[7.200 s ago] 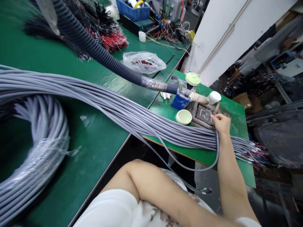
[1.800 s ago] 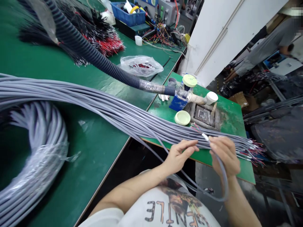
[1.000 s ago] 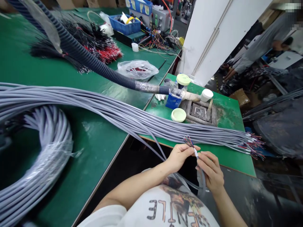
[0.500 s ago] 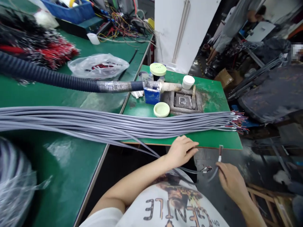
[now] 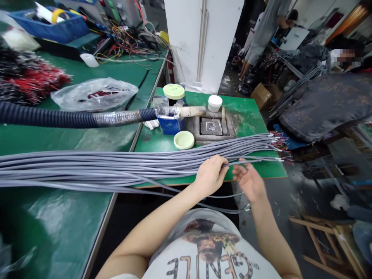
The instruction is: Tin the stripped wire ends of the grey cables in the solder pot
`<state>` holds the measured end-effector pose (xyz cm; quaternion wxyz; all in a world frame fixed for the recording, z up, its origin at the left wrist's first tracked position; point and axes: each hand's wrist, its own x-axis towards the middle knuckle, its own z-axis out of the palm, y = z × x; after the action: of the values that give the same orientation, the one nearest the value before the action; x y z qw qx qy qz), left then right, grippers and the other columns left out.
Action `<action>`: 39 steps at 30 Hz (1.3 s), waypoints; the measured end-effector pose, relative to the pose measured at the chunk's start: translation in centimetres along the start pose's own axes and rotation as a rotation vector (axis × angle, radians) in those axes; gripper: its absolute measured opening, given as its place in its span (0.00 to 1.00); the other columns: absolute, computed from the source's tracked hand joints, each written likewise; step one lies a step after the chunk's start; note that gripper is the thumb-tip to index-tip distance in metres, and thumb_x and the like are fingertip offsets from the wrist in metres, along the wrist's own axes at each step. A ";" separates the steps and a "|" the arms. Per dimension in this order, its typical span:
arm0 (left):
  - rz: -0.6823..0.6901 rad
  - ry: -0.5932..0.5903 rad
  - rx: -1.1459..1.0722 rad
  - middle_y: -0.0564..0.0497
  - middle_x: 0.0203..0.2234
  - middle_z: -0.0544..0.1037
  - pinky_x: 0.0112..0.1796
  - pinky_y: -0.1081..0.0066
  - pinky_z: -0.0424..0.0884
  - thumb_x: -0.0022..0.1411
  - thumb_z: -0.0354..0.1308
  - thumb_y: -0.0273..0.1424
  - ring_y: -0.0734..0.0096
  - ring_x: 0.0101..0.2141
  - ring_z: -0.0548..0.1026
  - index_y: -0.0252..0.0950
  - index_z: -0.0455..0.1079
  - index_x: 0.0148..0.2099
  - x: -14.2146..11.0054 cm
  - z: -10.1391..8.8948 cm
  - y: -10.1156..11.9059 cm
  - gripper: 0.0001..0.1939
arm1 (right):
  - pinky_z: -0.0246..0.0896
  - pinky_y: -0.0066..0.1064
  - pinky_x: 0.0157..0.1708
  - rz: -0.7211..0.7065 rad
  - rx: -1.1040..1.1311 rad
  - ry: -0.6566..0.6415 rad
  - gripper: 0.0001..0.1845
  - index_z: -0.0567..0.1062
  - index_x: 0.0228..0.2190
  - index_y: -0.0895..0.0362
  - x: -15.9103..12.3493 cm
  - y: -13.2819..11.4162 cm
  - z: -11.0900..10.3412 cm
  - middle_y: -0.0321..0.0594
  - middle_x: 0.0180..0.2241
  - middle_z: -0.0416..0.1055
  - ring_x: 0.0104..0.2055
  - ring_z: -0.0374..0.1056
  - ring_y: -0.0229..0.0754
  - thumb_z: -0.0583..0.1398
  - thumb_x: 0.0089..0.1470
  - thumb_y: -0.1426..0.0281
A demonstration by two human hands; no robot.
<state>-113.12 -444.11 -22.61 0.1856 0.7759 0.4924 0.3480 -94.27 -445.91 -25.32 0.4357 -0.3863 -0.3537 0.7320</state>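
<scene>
A long bundle of grey cables [image 5: 162,164] stretches from left to right across the benches, its stripped ends [image 5: 280,141] showing thin coloured wires at the right. My left hand [image 5: 211,175] is closed around a grey cable at the bundle's near side. Just right of it, my right hand [image 5: 251,184] is raised with fingers loosely curled and apart, somewhat blurred, beside that cable and with nothing visibly held. Below my hands, a few loose grey cables [image 5: 223,210] hang past the front edge of the bench.
Behind the bundle are a square solder pot [image 5: 231,130], a ribbed hose [image 5: 58,121] on a blue box [image 5: 171,126], a pale green lid [image 5: 184,140] and a white tub [image 5: 215,103]. A wooden stool [image 5: 322,244] stands lower right. Another person [image 5: 266,33] is further back.
My right hand has moved left and up from beyond the bench edge, and the cable it held has left it. My left hand, earlier resting at the bundle's edge, now grips a cable.
</scene>
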 end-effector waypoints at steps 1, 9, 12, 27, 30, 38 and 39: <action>-0.013 0.013 -0.076 0.48 0.35 0.72 0.37 0.68 0.65 0.66 0.49 0.29 0.67 0.36 0.70 0.35 0.64 0.42 -0.3 -0.3 0.3 0.05 | 0.68 0.32 0.33 -0.092 0.057 0.086 0.17 0.71 0.45 0.52 0.9 -1.4 -0.5 0.41 0.37 0.76 0.36 0.73 0.40 0.57 0.56 0.59; -0.040 -0.067 -0.182 0.48 0.35 0.73 0.38 0.69 0.68 0.65 0.49 0.29 0.67 0.36 0.72 0.36 0.68 0.44 -1.5 0.7 -0.2 0.09 | 0.68 0.36 0.31 -0.811 -0.268 0.521 0.14 0.72 0.38 0.58 2.1 -8.8 -1.5 0.36 0.23 0.73 0.25 0.71 0.40 0.54 0.58 0.62; -0.037 -0.133 -0.236 0.48 0.34 0.73 0.39 0.68 0.68 0.63 0.51 0.29 0.66 0.36 0.71 0.36 0.70 0.44 -2.2 0.8 -0.2 0.09 | 0.63 0.30 0.22 -0.736 -0.480 0.477 0.16 0.71 0.38 0.58 0.6 -7.2 1.1 0.31 0.15 0.65 0.17 0.65 0.37 0.50 0.61 0.61; -0.516 0.083 -1.473 0.49 0.27 0.77 0.38 0.68 0.71 0.51 0.66 0.39 0.69 0.30 0.75 0.30 0.76 0.34 -3.2 -1.5 0.0 0.15 | 0.54 0.24 0.20 -0.336 -1.124 -0.160 0.14 0.72 0.31 0.57 -0.9 -3.1 6.1 0.29 0.15 0.62 0.17 0.58 0.32 0.49 0.63 0.65; -0.550 0.123 -1.514 0.51 0.24 0.76 0.35 0.70 0.71 0.48 0.68 0.38 0.73 0.27 0.74 0.31 0.75 0.35 -3.5 -1.2 0.0 0.16 | 0.54 0.24 0.20 -0.365 -1.157 -0.157 0.14 0.73 0.31 0.57 -0.9 -3.2 6.2 0.29 0.14 0.61 0.16 0.58 0.32 0.50 0.62 0.66; -0.514 0.431 -1.211 0.55 0.21 0.68 0.24 0.77 0.60 0.51 0.66 0.35 0.81 0.21 0.62 0.33 0.75 0.32 -4.6 -1.4 0.2 0.09 | 0.59 0.24 0.23 -0.557 -1.289 0.017 0.10 0.77 0.36 0.54 -1.0 -2.3 6.4 0.33 0.21 0.72 0.20 0.66 0.34 0.55 0.59 0.68; -0.489 0.436 -1.181 0.55 0.22 0.68 0.25 0.76 0.60 0.52 0.65 0.34 0.81 0.22 0.62 0.34 0.76 0.34 -4.6 -1.5 0.2 0.09 | 0.60 0.24 0.24 -0.572 -1.300 0.020 0.10 0.77 0.36 0.54 -1.0 -2.2 6.4 0.33 0.23 0.73 0.21 0.67 0.34 0.55 0.59 0.68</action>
<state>-115.33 -448.39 -23.11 0.5481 0.3225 0.4072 0.6555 -98.75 -447.22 -20.30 0.2952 -0.4666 -0.8025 0.2262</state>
